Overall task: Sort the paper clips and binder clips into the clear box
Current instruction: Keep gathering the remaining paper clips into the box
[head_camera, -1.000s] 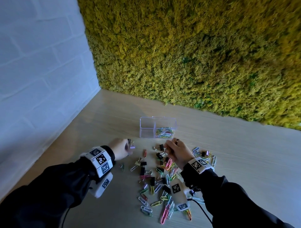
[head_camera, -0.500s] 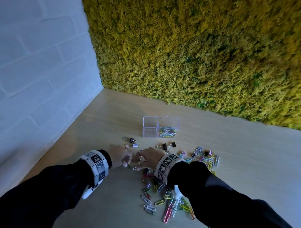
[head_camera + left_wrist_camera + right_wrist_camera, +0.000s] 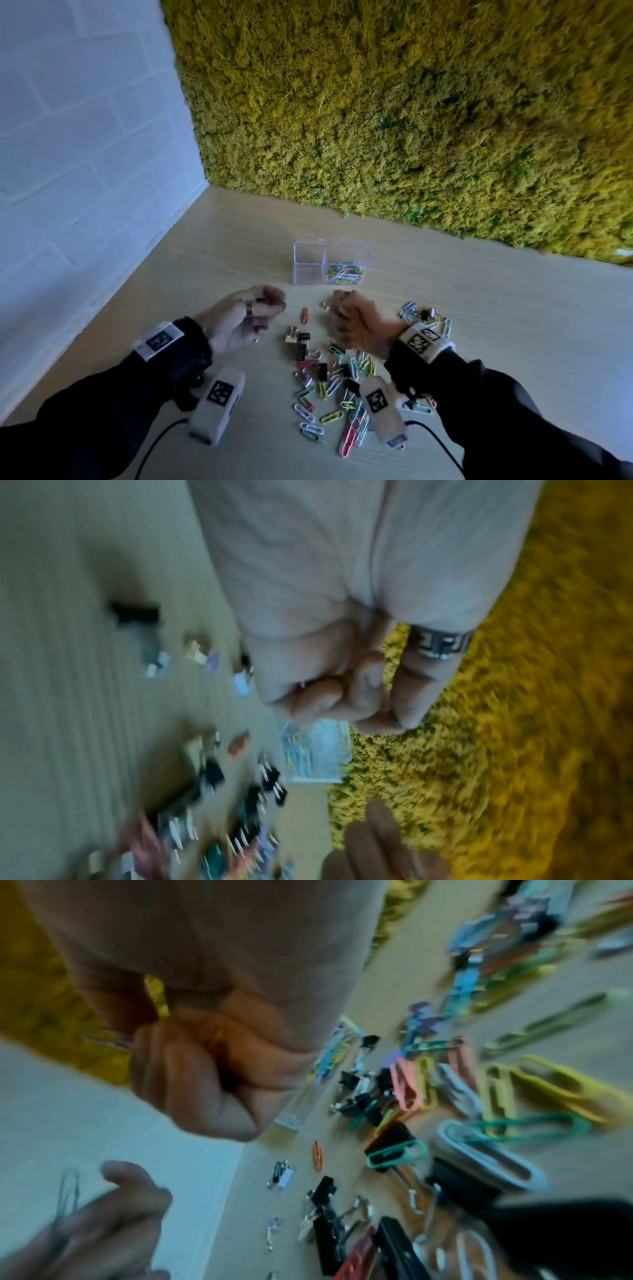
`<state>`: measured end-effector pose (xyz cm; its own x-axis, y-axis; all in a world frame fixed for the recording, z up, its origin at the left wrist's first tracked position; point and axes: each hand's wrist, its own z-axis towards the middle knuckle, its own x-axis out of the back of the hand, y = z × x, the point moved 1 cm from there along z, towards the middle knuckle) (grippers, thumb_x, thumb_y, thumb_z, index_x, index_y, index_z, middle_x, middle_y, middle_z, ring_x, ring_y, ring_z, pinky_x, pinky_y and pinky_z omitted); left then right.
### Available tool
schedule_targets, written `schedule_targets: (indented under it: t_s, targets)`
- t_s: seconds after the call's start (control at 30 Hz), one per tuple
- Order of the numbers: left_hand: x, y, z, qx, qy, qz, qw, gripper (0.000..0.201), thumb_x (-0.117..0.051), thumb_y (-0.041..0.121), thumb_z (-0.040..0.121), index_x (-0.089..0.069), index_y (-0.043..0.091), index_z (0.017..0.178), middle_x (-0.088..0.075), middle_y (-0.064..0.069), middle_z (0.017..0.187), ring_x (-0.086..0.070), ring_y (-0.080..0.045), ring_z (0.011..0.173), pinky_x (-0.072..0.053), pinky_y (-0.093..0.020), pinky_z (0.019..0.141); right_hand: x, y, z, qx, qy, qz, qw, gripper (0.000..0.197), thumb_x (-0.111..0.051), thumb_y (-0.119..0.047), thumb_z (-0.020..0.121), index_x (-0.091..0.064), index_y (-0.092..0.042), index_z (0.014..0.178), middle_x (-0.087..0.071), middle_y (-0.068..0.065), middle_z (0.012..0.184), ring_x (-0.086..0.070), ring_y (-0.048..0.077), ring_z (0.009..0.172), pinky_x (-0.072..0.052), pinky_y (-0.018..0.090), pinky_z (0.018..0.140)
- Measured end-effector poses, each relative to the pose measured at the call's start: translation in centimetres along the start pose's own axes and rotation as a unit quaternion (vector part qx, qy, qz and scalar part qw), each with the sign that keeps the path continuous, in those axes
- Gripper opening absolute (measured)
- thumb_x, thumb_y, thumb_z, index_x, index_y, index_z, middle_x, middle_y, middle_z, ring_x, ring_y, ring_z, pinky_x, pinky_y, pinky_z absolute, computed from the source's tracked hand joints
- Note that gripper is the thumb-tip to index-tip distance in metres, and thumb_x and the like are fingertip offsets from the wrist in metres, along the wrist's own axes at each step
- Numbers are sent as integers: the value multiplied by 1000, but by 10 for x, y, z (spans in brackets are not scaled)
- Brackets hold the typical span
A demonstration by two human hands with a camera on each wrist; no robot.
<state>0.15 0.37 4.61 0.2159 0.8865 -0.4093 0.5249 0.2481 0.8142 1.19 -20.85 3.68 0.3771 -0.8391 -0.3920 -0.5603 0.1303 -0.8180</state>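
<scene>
The clear box [image 3: 308, 263] stands on the table past my hands; its right compartment holds coloured paper clips [image 3: 344, 274] and its left one looks empty. My left hand [image 3: 270, 305] hovers short of the box on the left, fingers curled, and pinches a dark green paper clip [image 3: 67, 1196]. My right hand [image 3: 342, 308] is curled into a fist just right of it, over a binder clip whose silver handle [image 3: 323, 304] sticks out by the fingertips. Loose paper clips and black binder clips [image 3: 329, 383] lie between my wrists. Both wrist views are blurred.
An orange paper clip [image 3: 304, 315] and a gold and a black binder clip [image 3: 296, 337] lie between the hands. A second cluster of clips [image 3: 424, 318] lies right of the right hand. A white brick wall [image 3: 85, 171] borders the left, a moss wall [image 3: 411, 120] the back.
My right hand went left to meet the left hand, then came back to where two binder clips lay. The left hand has turned palm-up with a paper clip in its fingers.
</scene>
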Motion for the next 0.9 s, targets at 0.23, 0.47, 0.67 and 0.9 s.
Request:
schedule_targets:
  t_s: [0.23, 0.47, 0.67, 0.9]
  targets:
    - [-14, -40, -1, 127, -110, -195, 966, 31, -77, 6, 41, -54, 6, 62, -52, -9, 63, -46, -16, 46, -39, -20, 36, 31, 22, -43, -8, 44, 50, 998, 34, -35, -25, 91, -36, -16, 58, -36, -2, 48, -25, 9, 38, -21, 12, 35]
    - [-21, -70, -7, 43, -27, 356, 933, 29, -32, 4, 86, -49, 18, 67, -41, -1, 63, -39, -7, 53, -34, -21, 56, 23, 41, -74, -24, 8, -446, 895, 26, -35, -17, 99, -58, -9, 106, -48, -19, 62, -44, -8, 48, -41, 8, 49]
    - [-39, -88, -27, 1, -66, 790, 609, 67, -59, 57, 73, -32, 22, 123, -51, 2, 119, -50, -19, 110, -35, -32, 94, 20, 67, -72, -50, -41, -766, 639, 75, -67, -62, 63, -43, -25, 124, -60, 0, 115, -57, 21, 103, -48, 34, 89]
    - [-47, -94, -26, -62, -57, 834, 546, 52, -39, 53, 89, -31, 16, 124, -55, -4, 116, -54, -23, 104, -32, -36, 100, 7, 57, -65, -2, -52, -788, 613, 44, -50, -44, 86, -54, -8, 113, -63, 11, 106, -62, 28, 93, -46, 31, 74]
